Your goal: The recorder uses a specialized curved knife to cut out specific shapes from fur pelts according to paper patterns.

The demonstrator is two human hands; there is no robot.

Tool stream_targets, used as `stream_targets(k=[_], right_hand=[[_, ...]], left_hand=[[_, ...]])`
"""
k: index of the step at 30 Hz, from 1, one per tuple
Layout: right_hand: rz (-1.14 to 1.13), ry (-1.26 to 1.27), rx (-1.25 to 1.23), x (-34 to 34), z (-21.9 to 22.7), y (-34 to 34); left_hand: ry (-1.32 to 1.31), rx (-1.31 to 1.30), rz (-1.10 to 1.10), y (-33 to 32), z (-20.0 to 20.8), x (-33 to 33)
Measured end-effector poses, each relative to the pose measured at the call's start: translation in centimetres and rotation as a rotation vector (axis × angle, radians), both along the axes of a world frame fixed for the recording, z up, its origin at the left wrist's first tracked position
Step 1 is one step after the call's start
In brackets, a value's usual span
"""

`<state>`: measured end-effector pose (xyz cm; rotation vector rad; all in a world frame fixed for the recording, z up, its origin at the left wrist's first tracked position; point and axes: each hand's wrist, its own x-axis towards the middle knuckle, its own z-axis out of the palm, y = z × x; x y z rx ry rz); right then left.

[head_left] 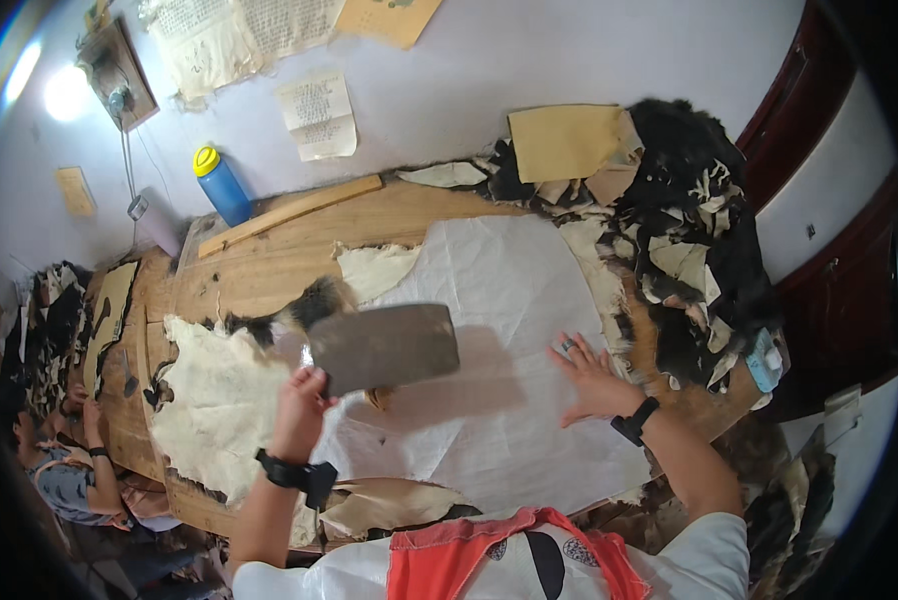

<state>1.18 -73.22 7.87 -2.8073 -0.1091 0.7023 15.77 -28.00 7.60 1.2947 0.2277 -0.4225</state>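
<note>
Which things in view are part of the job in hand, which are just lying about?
In use:
grey rectangular slab, in the left hand
white sheet, under the right hand
probably the pale hide alongside

Apparently lying about:
blue bottle
wooden strip
pale tumbler

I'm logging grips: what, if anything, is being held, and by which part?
The left hand holds a flat dark-grey rectangular plate by its left end; the spread right hand holds nothing.

White sheet (509, 270) partly hidden behind grey slab (389, 345); wall papers (204, 45) cropped at top.
</note>
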Motion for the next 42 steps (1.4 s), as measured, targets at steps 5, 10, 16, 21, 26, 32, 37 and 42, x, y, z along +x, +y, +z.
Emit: stream_targets(k=[5, 10, 16, 21, 26, 32, 37, 42], right_hand=[[-0.01, -0.009, 0.0, -0.4, 0.5, 0.2], [-0.002, -0.015, -0.03, -0.6, -0.1, 0.0], [-0.008, -0.011, -0.012, -0.6, 0.4, -0.1], [-0.012, -0.021, -0.026, -1.0, -0.5, -0.4], [-0.009, -0.026, -0.021, -0.8, -0.1, 0.3], [-0.041, -0.004, -0.042, -1.3, -0.3, -0.2], [-0.051, -0.005, 0.011, -0.5, 0.3, 0.2], [-0.046, -0.007, 0.01, -0.5, 0.3, 0.3]], left_hand=[[0.099, -0.098, -0.071, -1.2, -1.7, -4.6], [0.201, 0.001, -0.257, -1.4, -2.4, -6.8], [-0.157, 0.789, -0.7, 0.4, -0.9, -1.9], [0.019, 0.481, -0.241, -0.9, -1.7, 6.5], [0.164, 0.405, -0.205, -0.3, -6.3, 11.2], [-0.15, -0.407, 0.004, -3.0, 1.2, 13.8], [-0.216, 0.657, -0.525, -1.2, 1.6, 7.8], [-0.093, 0.877, -0.537, -3.3, -1.7, -0.6]])
